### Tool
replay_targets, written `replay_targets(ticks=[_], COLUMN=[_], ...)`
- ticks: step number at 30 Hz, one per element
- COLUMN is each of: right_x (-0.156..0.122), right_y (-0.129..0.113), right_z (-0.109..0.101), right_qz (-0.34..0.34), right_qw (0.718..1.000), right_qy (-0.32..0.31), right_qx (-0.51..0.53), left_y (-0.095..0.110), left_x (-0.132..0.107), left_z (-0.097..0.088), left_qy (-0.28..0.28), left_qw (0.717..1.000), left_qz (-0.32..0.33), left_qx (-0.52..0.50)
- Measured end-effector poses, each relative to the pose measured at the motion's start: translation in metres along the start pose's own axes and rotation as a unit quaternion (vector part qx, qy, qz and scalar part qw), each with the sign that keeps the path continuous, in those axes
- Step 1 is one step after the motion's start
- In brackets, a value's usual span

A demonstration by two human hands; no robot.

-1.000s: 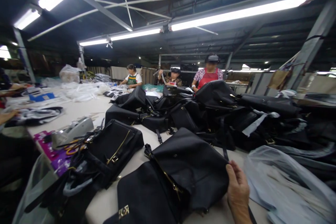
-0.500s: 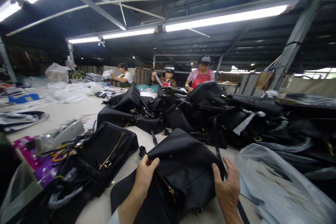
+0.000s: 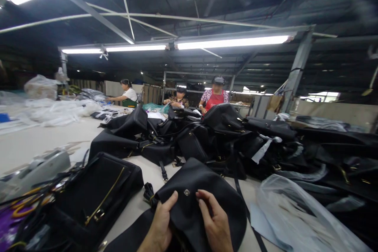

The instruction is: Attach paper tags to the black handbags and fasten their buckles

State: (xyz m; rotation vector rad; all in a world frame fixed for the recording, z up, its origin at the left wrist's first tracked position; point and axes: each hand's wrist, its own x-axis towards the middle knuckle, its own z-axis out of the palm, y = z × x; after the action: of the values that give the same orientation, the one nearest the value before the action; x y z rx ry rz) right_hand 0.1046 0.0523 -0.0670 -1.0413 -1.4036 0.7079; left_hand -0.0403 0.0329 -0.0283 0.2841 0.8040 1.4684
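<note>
A black leather bag with a metal snap lies on the table right in front of me. My left hand grips its flap from the left, thumb on top. My right hand grips the same flap from the right, thumb pointing toward the snap. Both hands are closed on the leather. A black strap trails off the bag to the right.
Another black bag with a gold zip lies to my left, beside a tape dispenser and scissors. A heap of black bags fills the table's middle. Clear plastic bags lie right. Three people work at the far end.
Both hands have moved inward onto the bag's flap near the snap. My left hand entered only half a second ago. The view has shifted, so everything sits lower and more to the left.
</note>
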Motion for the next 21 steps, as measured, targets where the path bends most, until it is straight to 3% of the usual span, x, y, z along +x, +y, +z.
replay_targets(ticks=[4,8,13,21], right_x=[0.006,0.006,0.004,0.002], right_y=[-0.013,-0.021,-0.024,-0.025], right_z=[0.008,0.01,0.008,0.013], right_qz=[0.081,0.121,0.125,0.078], right_qw=[0.992,0.988,0.987,0.995], right_qy=[-0.007,-0.037,-0.077,-0.055], right_qx=[0.095,0.084,0.067,0.017], left_y=[-0.008,-0.017,-0.02,-0.025], left_x=[0.008,0.008,0.009,0.011], left_z=[-0.012,-0.023,-0.03,-0.037], left_qy=[0.02,0.006,-0.004,-0.025], left_qw=[1.0,1.0,0.999,1.0], left_qz=[0.016,0.008,-0.012,0.006], left_qx=[-0.009,-0.023,-0.032,-0.007])
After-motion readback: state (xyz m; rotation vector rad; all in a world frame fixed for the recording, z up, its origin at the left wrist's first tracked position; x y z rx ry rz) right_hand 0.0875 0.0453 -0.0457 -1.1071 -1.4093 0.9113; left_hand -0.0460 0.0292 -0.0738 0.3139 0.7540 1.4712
